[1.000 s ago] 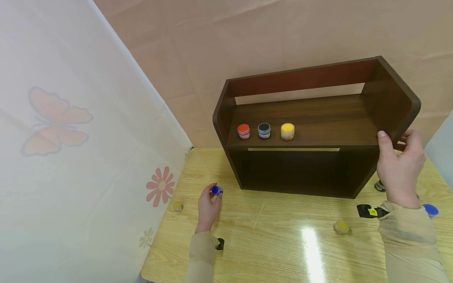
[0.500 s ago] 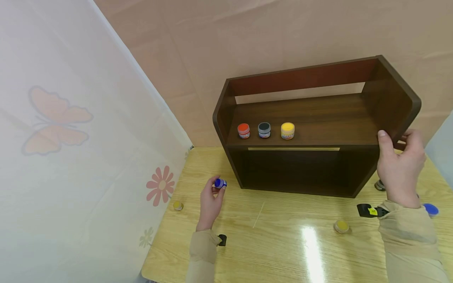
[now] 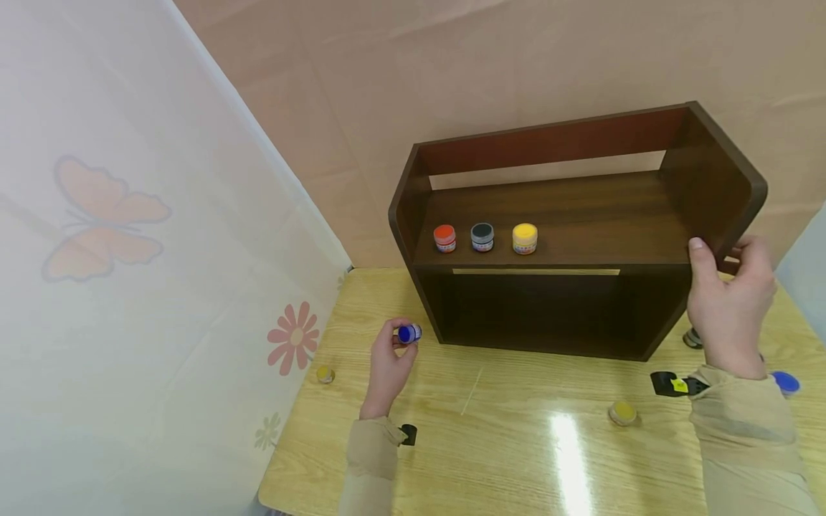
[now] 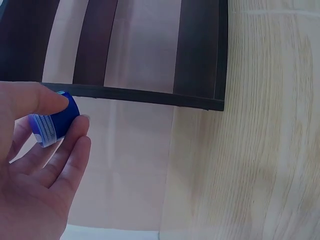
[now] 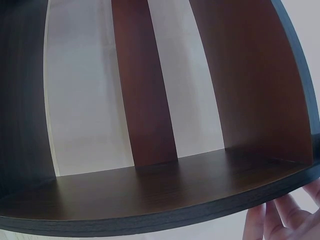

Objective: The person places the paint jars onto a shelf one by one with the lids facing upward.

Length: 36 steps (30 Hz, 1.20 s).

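left hand [image 3: 389, 367] pinches blue jar [image 3: 409, 334] | nearer shelf [image 3: 606, 222] than earlier | right hand [image 3: 732, 308] grips shelf

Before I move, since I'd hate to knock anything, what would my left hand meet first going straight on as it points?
Most likely the dark shelf unit's left side panel, with the blue jar in your left hand leading the way. The gap is hard to judge.
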Available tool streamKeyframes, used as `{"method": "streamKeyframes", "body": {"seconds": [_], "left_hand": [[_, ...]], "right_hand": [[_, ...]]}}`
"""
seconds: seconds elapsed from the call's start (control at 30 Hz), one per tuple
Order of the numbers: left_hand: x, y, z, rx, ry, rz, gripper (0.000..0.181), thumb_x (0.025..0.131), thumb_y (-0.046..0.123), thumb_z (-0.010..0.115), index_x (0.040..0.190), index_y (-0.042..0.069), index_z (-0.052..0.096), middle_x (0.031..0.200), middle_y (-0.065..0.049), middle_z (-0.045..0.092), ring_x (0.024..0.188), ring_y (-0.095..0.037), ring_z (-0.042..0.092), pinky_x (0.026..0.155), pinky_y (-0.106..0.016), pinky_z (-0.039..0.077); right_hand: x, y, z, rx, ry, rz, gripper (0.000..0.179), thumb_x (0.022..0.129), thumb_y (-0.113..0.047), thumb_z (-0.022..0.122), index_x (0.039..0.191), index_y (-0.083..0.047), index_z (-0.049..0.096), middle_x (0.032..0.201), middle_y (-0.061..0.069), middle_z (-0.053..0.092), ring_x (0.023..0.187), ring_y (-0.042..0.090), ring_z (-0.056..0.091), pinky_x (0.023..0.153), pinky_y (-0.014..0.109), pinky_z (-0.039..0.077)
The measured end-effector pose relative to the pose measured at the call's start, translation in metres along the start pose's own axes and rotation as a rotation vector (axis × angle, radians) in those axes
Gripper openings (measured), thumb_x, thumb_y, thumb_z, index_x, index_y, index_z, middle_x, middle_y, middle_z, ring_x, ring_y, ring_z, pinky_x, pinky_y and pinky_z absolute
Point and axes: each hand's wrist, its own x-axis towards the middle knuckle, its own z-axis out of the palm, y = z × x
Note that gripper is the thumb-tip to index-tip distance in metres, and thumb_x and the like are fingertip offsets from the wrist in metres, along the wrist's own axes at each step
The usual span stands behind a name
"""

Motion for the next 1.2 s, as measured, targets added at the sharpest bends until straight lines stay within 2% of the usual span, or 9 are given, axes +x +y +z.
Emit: {"method": "streamKeyframes", "body": {"seconds": [0.13,0.27,0.4,0.6,0.67,0.9,1.03,1.2], "left_hand": [[-0.001,0.003,0.002,0.012,0.008,0.012,0.032,0.088,0.001,0.079,0.114,0.009,0.063,0.110,-0.006,0.067,0.082,-0.018,0.065,0.075,-0.039,0.057],[0.000,0.007,0.004,0.026,0.005,0.033,0.024,0.091,0.010,0.078,0.110,0.010,0.064,0.104,-0.003,0.068,0.079,-0.016,0.064,0.070,-0.033,0.055],[0.000,0.013,0.005,0.035,0.004,0.057,0.023,0.093,0.009,0.076,0.112,0.007,0.064,0.106,-0.003,0.068,0.081,-0.016,0.064,0.071,-0.031,0.054],[0.002,0.023,0.007,0.016,0.008,0.100,0.025,0.094,0.006,0.074,0.116,0.003,0.063,0.111,-0.012,0.069,0.093,-0.022,0.066,0.078,-0.049,0.056],[0.003,0.026,0.007,0.003,0.008,0.103,0.027,0.094,0.005,0.073,0.118,0.003,0.062,0.113,-0.014,0.069,0.095,-0.023,0.066,0.079,-0.051,0.055],[0.004,0.041,0.007,-0.002,-0.008,0.088,0.033,0.093,0.007,0.075,0.121,0.004,0.058,0.117,-0.008,0.068,0.102,-0.021,0.066,0.086,-0.039,0.055],[0.004,0.048,0.008,0.000,-0.031,0.107,0.036,0.092,0.008,0.077,0.122,0.005,0.056,0.122,-0.007,0.068,0.104,-0.020,0.066,0.087,-0.040,0.055],[0.006,0.059,0.007,0.004,-0.063,0.130,0.036,0.089,0.011,0.082,0.118,0.011,0.062,0.120,-0.001,0.070,0.099,-0.018,0.067,0.086,-0.038,0.055]], "right_hand": [[0.000,0.001,0.001,-0.001,0.000,0.004,0.020,0.098,-0.028,0.065,0.117,-0.022,0.065,0.099,-0.025,0.050,0.084,-0.007,0.049,0.079,0.018,0.035],[0.000,0.001,0.000,-0.001,-0.010,0.020,0.020,0.099,-0.028,0.065,0.118,-0.024,0.064,0.100,-0.025,0.049,0.085,-0.006,0.048,0.079,0.019,0.034],[0.000,0.001,0.000,0.002,-0.015,0.025,0.019,0.099,-0.027,0.064,0.118,-0.024,0.063,0.101,-0.024,0.049,0.086,-0.005,0.048,0.079,0.019,0.034],[0.000,0.000,-0.001,-0.006,-0.027,0.038,0.021,0.099,-0.028,0.063,0.120,-0.024,0.063,0.102,-0.025,0.048,0.088,-0.005,0.048,0.079,0.020,0.034],[0.000,0.000,-0.001,-0.011,-0.032,0.042,0.021,0.100,-0.028,0.063,0.120,-0.025,0.062,0.102,-0.025,0.048,0.088,-0.005,0.047,0.079,0.020,0.034],[0.001,0.001,0.000,0.003,-0.018,0.032,0.020,0.099,-0.028,0.064,0.118,-0.025,0.063,0.101,-0.024,0.050,0.087,-0.005,0.048,0.079,0.019,0.034],[0.001,0.001,0.000,0.000,-0.016,0.035,0.021,0.099,-0.028,0.064,0.119,-0.024,0.064,0.101,-0.025,0.050,0.087,-0.005,0.048,0.079,0.020,0.034],[0.000,0.000,-0.001,-0.011,-0.027,0.048,0.022,0.099,-0.029,0.063,0.121,-0.024,0.063,0.102,-0.025,0.049,0.088,-0.005,0.048,0.078,0.020,0.033]]}}
